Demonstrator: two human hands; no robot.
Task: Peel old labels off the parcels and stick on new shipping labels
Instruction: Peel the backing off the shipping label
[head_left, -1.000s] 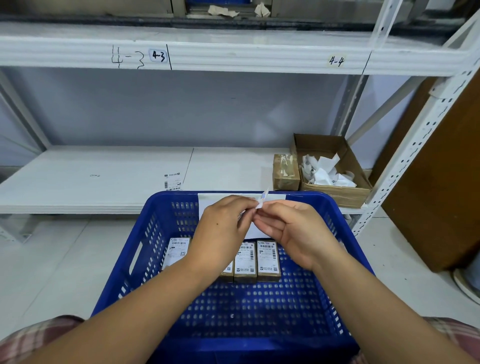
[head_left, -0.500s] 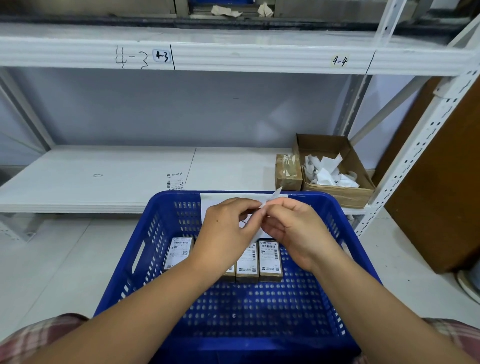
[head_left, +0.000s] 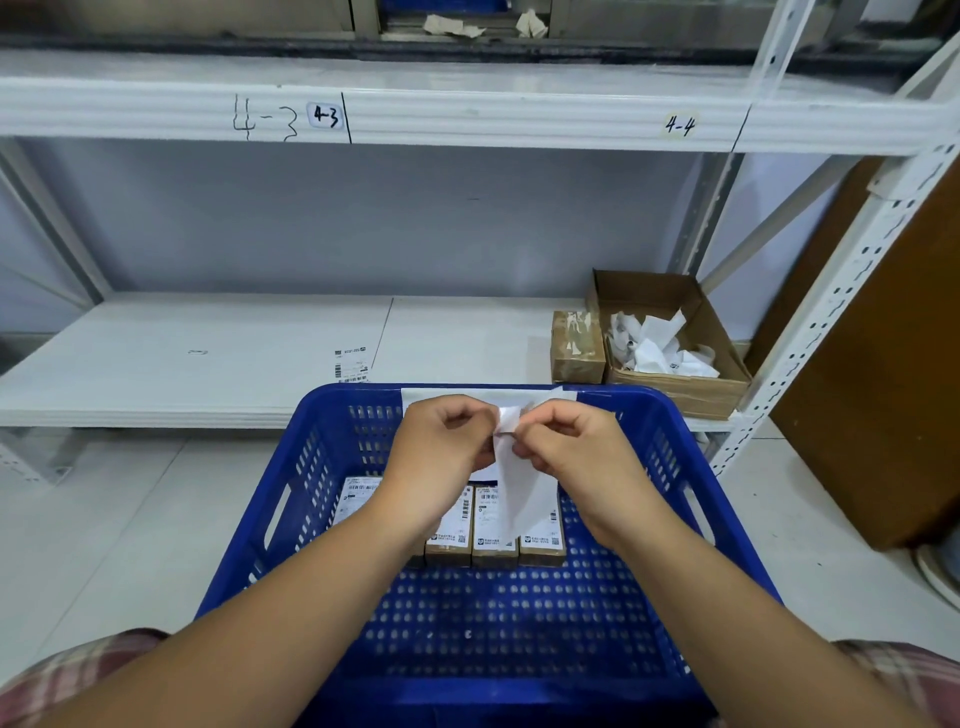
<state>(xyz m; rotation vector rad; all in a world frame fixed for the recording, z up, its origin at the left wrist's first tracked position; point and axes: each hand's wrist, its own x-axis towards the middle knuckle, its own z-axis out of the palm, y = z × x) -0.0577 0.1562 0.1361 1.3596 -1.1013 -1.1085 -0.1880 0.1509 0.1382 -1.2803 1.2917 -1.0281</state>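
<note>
On the white metal shelf (head_left: 208, 358), a small printed label (head_left: 352, 365) is seen lying flat near the front edge. In front of the shelf a blue perforated plastic basket (head_left: 306, 431) is placed, with a white sheet (head_left: 447, 397) draped over its far rim. The left forearm is extended forward over the basket. The left hand (head_left: 441, 457) is raised above the far end, knuckles up and fingers curled, and the top of a white paper label strip (head_left: 519, 483) is pinched at its fingertips. The strip is held in the air and hangs down between the two hands, above the parcels. The right hand (head_left: 576, 457) is posed as a mirror of the left, fingers curled, and the same upper part of the strip is gripped at its fingertips, so the hands nearly touch. Beneath them, a row of small brown cardboard parcels (head_left: 449, 530) bearing white printed labels is lined up on the basket floor. Further right on the shelf, a small brown taped parcel (head_left: 576, 345) is set just beside an open cardboard box (head_left: 675, 395) holding crumpled white paper scraps (head_left: 654, 348).
</note>
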